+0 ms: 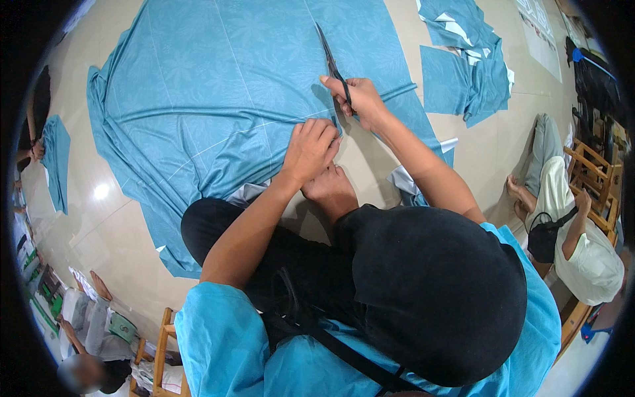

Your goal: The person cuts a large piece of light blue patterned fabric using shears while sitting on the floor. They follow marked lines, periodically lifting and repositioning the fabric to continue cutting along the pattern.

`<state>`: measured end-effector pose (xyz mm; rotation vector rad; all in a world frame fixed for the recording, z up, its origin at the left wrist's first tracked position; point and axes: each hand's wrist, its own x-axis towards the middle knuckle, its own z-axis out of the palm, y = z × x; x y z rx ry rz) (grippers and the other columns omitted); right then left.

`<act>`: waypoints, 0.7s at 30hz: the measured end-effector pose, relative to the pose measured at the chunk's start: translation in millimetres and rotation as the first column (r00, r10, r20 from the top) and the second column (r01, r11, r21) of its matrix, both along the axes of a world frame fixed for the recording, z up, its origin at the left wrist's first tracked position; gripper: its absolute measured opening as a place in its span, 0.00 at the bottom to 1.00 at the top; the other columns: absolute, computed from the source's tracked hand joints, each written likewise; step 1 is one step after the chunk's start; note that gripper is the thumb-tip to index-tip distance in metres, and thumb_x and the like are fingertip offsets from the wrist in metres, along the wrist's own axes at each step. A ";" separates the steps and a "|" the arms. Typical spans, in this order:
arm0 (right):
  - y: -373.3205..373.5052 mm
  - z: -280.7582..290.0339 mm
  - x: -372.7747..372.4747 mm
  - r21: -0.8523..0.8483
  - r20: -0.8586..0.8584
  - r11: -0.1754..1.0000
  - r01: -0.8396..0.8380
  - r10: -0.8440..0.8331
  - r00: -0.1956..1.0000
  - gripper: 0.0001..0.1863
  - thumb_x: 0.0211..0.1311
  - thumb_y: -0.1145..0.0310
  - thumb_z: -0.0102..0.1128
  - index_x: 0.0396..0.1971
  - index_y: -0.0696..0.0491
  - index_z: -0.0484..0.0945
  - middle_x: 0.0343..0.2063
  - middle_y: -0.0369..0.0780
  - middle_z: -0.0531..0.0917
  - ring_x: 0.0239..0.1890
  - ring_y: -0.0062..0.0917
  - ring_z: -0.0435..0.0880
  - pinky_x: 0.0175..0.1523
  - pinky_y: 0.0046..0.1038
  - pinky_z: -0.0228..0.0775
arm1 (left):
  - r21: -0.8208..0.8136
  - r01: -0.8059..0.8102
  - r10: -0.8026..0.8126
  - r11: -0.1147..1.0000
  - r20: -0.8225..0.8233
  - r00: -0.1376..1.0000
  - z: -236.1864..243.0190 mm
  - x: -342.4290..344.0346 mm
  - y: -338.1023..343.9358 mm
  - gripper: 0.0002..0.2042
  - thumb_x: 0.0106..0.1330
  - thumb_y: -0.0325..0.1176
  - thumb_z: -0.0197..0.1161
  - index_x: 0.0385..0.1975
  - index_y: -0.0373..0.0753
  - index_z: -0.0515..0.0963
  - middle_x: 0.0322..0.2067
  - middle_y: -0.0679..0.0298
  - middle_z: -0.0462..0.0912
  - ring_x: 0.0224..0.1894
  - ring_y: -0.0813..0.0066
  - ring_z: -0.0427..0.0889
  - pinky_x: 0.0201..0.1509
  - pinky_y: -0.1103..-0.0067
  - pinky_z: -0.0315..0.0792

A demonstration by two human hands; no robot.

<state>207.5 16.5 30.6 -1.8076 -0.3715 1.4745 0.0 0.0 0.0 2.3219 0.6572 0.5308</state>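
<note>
A large teal-blue fabric (192, 73) with a faint leaf pattern and thin white lines lies spread and wrinkled over the floor. My right hand (362, 100) is closed around the handles of black scissors (329, 54). Their blades lie over the fabric and point away from me, nearly together. Close by on the near side, my left hand (311, 151) has its fingers curled down on the cut edge of the fabric, just above my bare foot (331, 188). A slit in the cloth shows pale floor between my hands. The left fingertips are partly hidden.
More teal fabric pieces (466, 76) lie in a loose heap at the far right. A seated person (582, 248) is at right beside wooden chairs (589, 165). At the left edge another person's hand (36, 151) touches a teal piece (56, 162). A wooden stool (165, 344) stands lower left.
</note>
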 end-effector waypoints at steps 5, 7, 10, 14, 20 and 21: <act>3.8 -1.7 1.3 0.010 0.017 1.000 -0.014 0.014 1.000 0.29 0.58 0.43 0.86 0.28 0.53 0.80 0.19 0.32 0.76 0.17 0.15 0.72 0.22 0.20 0.60 | 0.006 -0.007 0.007 1.000 0.012 1.000 -1.0 0.4 0.0 0.09 0.69 0.31 0.73 0.43 0.41 0.79 0.47 0.63 0.82 0.50 0.58 0.81 0.52 0.62 0.69; 4.0 -3.3 -1.1 0.016 0.010 1.000 -0.010 0.010 1.000 0.29 0.58 0.43 0.87 0.28 0.53 0.80 0.19 0.32 0.76 0.17 0.15 0.72 0.22 0.20 0.60 | 0.021 -0.009 0.009 1.000 0.003 1.000 -1.1 -1.5 0.2 0.10 0.69 0.32 0.73 0.43 0.42 0.79 0.47 0.65 0.82 0.51 0.60 0.80 0.51 0.63 0.69; 4.6 -5.3 -2.0 0.015 0.016 1.000 -0.012 0.012 1.000 0.29 0.58 0.43 0.87 0.27 0.53 0.80 0.18 0.32 0.75 0.17 0.15 0.72 0.22 0.20 0.61 | 0.026 -0.010 0.010 1.000 -0.007 1.000 -1.0 -2.6 0.3 0.10 0.69 0.32 0.72 0.44 0.43 0.79 0.48 0.66 0.81 0.52 0.62 0.80 0.51 0.64 0.68; 4.6 -6.1 -0.7 0.004 0.037 1.000 -0.021 0.021 0.999 0.29 0.58 0.44 0.87 0.25 0.52 0.79 0.18 0.32 0.75 0.17 0.16 0.72 0.22 0.21 0.61 | 0.018 -0.007 0.008 1.000 -0.014 1.000 0.2 -2.5 -0.3 0.09 0.69 0.33 0.72 0.44 0.43 0.79 0.47 0.66 0.81 0.51 0.62 0.80 0.51 0.64 0.68; 4.5 -5.7 -0.4 0.008 0.035 1.000 -0.014 0.014 0.999 0.28 0.55 0.49 0.89 0.26 0.53 0.77 0.18 0.36 0.77 0.18 0.19 0.72 0.22 0.24 0.61 | 0.019 -0.005 0.005 1.000 -0.025 1.000 0.7 -2.1 -0.6 0.09 0.69 0.33 0.72 0.44 0.43 0.79 0.47 0.65 0.81 0.51 0.62 0.80 0.52 0.65 0.68; 4.8 -5.4 -0.4 0.005 0.037 1.000 -0.013 0.012 0.999 0.28 0.55 0.49 0.89 0.25 0.52 0.77 0.18 0.36 0.77 0.18 0.19 0.72 0.22 0.24 0.61 | 0.021 -0.004 0.004 1.000 -0.025 1.000 0.8 -2.2 -0.3 0.09 0.69 0.33 0.72 0.44 0.43 0.79 0.47 0.65 0.81 0.51 0.62 0.80 0.52 0.65 0.68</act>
